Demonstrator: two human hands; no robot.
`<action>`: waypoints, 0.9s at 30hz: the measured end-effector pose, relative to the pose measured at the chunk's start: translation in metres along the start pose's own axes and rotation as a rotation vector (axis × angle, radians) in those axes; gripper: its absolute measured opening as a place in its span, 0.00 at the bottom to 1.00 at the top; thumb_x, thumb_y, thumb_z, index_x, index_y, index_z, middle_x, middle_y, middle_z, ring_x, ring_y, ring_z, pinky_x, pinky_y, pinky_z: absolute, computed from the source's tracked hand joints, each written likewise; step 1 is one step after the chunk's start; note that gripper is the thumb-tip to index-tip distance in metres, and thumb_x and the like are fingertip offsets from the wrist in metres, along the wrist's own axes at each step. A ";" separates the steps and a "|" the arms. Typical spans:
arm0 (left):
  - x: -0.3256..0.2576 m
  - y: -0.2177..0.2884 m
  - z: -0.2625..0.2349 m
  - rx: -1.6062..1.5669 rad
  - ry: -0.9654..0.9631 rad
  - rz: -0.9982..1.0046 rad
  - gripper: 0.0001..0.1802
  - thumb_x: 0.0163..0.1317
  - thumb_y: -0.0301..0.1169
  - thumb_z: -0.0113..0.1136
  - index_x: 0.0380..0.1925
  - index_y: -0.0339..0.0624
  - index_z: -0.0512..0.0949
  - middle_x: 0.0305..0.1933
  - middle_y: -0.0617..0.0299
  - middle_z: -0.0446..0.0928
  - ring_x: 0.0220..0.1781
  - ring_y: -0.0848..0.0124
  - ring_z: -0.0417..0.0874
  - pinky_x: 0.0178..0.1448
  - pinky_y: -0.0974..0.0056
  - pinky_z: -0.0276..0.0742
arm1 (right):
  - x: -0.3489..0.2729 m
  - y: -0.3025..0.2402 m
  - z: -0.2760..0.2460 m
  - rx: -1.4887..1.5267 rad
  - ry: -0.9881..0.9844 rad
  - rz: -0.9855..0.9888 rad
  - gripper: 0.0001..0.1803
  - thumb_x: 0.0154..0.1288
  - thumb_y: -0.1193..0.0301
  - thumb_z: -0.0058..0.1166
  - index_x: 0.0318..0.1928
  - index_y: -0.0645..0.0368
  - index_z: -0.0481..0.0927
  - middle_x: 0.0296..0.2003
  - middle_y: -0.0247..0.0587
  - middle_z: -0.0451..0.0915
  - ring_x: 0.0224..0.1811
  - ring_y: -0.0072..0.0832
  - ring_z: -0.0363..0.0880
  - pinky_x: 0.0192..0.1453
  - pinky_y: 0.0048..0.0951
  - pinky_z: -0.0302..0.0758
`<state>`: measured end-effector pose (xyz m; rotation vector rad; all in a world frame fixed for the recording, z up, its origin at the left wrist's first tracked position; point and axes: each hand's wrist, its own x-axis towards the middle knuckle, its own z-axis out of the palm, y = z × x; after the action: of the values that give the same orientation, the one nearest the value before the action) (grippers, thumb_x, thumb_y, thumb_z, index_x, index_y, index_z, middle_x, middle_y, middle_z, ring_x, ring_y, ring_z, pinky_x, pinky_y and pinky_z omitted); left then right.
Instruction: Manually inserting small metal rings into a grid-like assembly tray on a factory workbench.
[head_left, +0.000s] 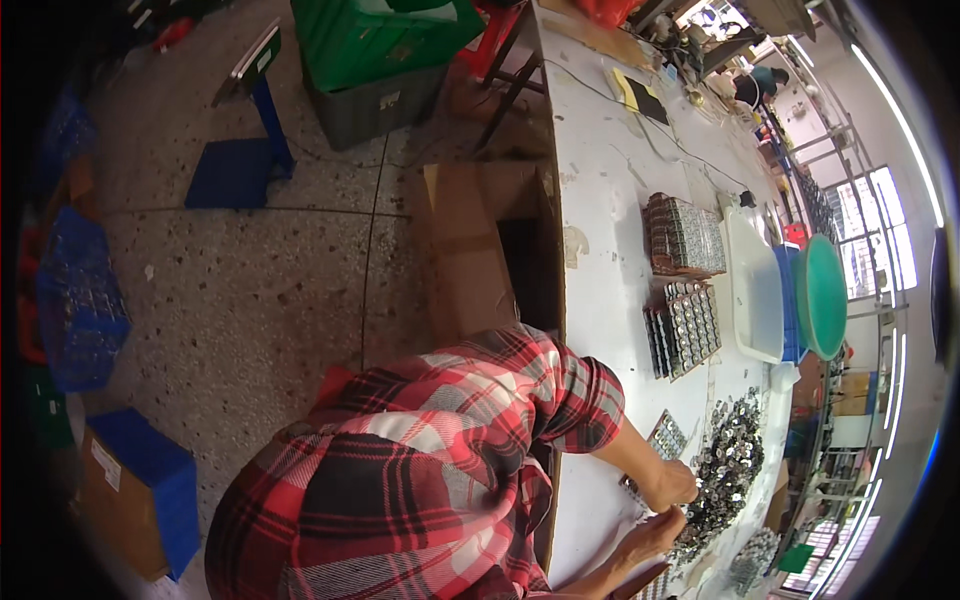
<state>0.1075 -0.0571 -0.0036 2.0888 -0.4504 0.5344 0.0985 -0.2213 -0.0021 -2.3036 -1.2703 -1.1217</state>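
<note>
My left hand (pixel 672 486) is bent over the near edge of a heap of small round dark and silvery metal parts (pixel 728 455). Its fingers are curled together, and whatever they hold is too small to make out. Just below it in the view, my right hand (pixel 652 536) reaches to the same edge, its fingers drawn together and their tips hidden among the parts. A small tray with rows of round pieces (pixel 667 434) lies beside my left hand, partly covered by it. Both forearms come from red, black and white plaid sleeves.
Stacked trays of round pieces (pixel 692 325) and a taller stack (pixel 685 235) stand farther up the white table (pixel 600 290). Beside them are a white bin (pixel 755 290) and a green basin (pixel 824 297). An open cardboard box (pixel 460 250) stands against the table. Another person (pixel 762 85) works far off.
</note>
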 end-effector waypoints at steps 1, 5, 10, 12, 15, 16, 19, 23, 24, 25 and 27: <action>0.002 -0.004 -0.002 0.008 -0.064 0.027 0.12 0.47 0.30 0.65 0.23 0.28 0.83 0.26 0.42 0.84 0.33 0.44 0.87 0.37 0.48 0.82 | -0.002 -0.007 -0.003 0.202 -0.072 0.180 0.07 0.80 0.71 0.49 0.45 0.62 0.77 0.32 0.35 0.75 0.27 0.22 0.71 0.28 0.27 0.69; 0.012 -0.026 -0.013 -0.700 -0.336 -0.271 0.15 0.50 0.34 0.67 0.14 0.33 0.80 0.21 0.49 0.82 0.18 0.55 0.81 0.25 0.54 0.78 | 0.002 0.003 -0.008 1.324 -0.178 1.006 0.08 0.79 0.66 0.52 0.43 0.56 0.76 0.32 0.30 0.73 0.27 0.18 0.71 0.25 0.20 0.67; 0.004 -0.011 -0.004 -0.184 0.013 0.094 0.05 0.40 0.31 0.65 0.19 0.42 0.83 0.24 0.48 0.83 0.30 0.56 0.88 0.37 0.54 0.82 | 0.005 0.000 -0.012 1.395 -0.102 1.180 0.07 0.79 0.65 0.53 0.45 0.54 0.76 0.31 0.27 0.72 0.27 0.14 0.69 0.23 0.16 0.64; 0.002 0.003 0.000 0.016 0.048 0.079 0.09 0.39 0.34 0.66 0.19 0.40 0.83 0.25 0.46 0.83 0.31 0.53 0.89 0.38 0.52 0.83 | 0.000 0.004 -0.009 1.505 -0.075 1.241 0.08 0.79 0.65 0.54 0.44 0.55 0.78 0.31 0.27 0.73 0.26 0.13 0.68 0.23 0.16 0.62; -0.006 0.013 -0.001 -0.010 0.122 -0.024 0.09 0.42 0.29 0.62 0.20 0.33 0.80 0.21 0.43 0.81 0.31 0.47 0.88 0.36 0.48 0.82 | -0.003 -0.003 -0.006 0.870 -0.012 0.845 0.08 0.79 0.67 0.54 0.42 0.59 0.80 0.27 0.28 0.73 0.22 0.13 0.66 0.23 0.18 0.60; -0.008 0.016 -0.005 -0.010 0.102 -0.016 0.09 0.42 0.29 0.62 0.20 0.33 0.80 0.21 0.43 0.81 0.31 0.47 0.88 0.36 0.48 0.82 | -0.008 0.001 -0.006 0.867 0.005 0.860 0.08 0.79 0.67 0.54 0.42 0.59 0.80 0.27 0.28 0.73 0.22 0.13 0.66 0.23 0.18 0.60; -0.010 0.007 0.001 -0.151 0.172 -0.212 0.08 0.37 0.26 0.62 0.16 0.29 0.80 0.20 0.40 0.79 0.26 0.46 0.85 0.31 0.49 0.79 | 0.000 -0.016 -0.003 0.445 -0.021 0.601 0.08 0.79 0.71 0.52 0.46 0.62 0.80 0.28 0.31 0.76 0.23 0.17 0.68 0.22 0.21 0.63; -0.017 0.016 -0.023 -0.687 -0.126 -0.710 0.14 0.49 0.29 0.74 0.22 0.28 0.80 0.22 0.47 0.81 0.22 0.59 0.84 0.25 0.54 0.80 | -0.003 -0.025 -0.006 0.301 -0.065 0.480 0.07 0.79 0.75 0.49 0.47 0.63 0.80 0.32 0.39 0.78 0.26 0.23 0.71 0.29 0.27 0.71; -0.019 0.016 -0.029 -1.116 -0.129 -0.877 0.11 0.56 0.22 0.64 0.16 0.33 0.79 0.16 0.56 0.76 0.13 0.71 0.71 0.16 0.63 0.65 | -0.001 -0.027 -0.004 0.288 -0.059 0.453 0.07 0.79 0.76 0.48 0.47 0.63 0.80 0.32 0.40 0.78 0.26 0.23 0.72 0.31 0.28 0.72; -0.020 0.013 -0.029 -1.252 -0.122 -0.995 0.06 0.57 0.20 0.64 0.22 0.31 0.80 0.20 0.54 0.78 0.13 0.72 0.72 0.15 0.64 0.64 | 0.005 -0.037 -0.006 0.329 -0.065 0.511 0.07 0.79 0.76 0.47 0.48 0.63 0.79 0.34 0.39 0.79 0.28 0.23 0.73 0.34 0.26 0.73; -0.023 0.001 -0.015 -1.342 -0.180 -0.983 0.07 0.58 0.22 0.64 0.22 0.33 0.80 0.21 0.54 0.79 0.17 0.72 0.75 0.16 0.64 0.65 | -0.001 -0.038 0.001 0.484 -0.045 0.681 0.09 0.81 0.72 0.45 0.42 0.62 0.77 0.31 0.36 0.76 0.25 0.22 0.71 0.30 0.26 0.71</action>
<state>0.0849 -0.0421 -0.0075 0.8197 0.1698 -0.4744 0.0682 -0.1995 -0.0075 -2.1155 -0.5793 -0.4668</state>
